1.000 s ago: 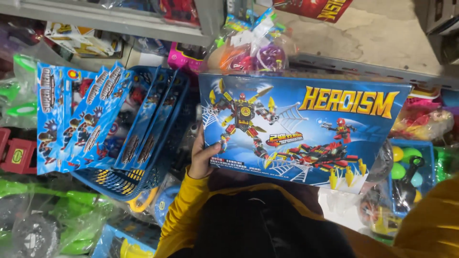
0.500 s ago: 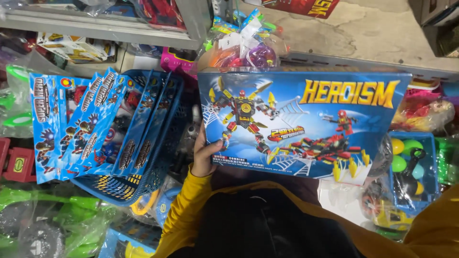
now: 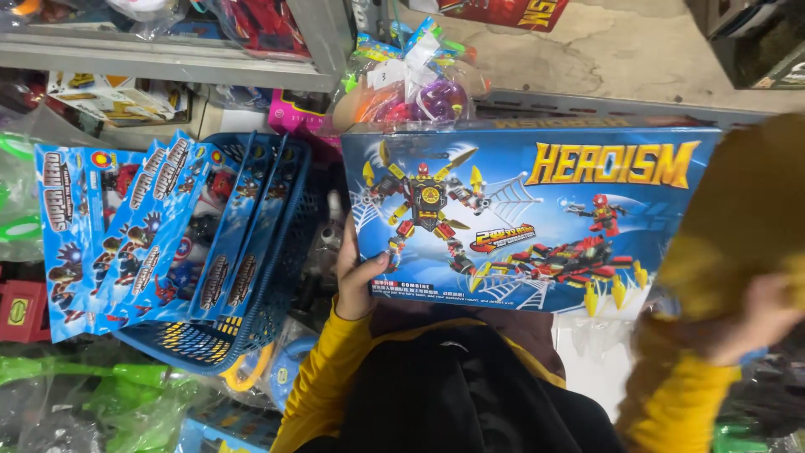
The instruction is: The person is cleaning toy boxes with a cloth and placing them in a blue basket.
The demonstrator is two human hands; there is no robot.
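Your left hand [image 3: 356, 281] gripped one big blue toy box [image 3: 520, 218] by its edge; your blurred right hand [image 3: 755, 315] was unreadable. One blue basket [image 3: 251, 327] held about five carded toy packs [image 3: 142, 226].

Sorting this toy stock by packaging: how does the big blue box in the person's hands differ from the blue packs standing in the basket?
The big blue box is one wide piece held flat, gripped by the left hand at its lower left corner. The blue packs are several narrower ones, fanned upright in a blue basket, with no hand on them. The box pictures a robot and a vehicle over webs; the packs picture small hero figures. Both are blue toy packaging.
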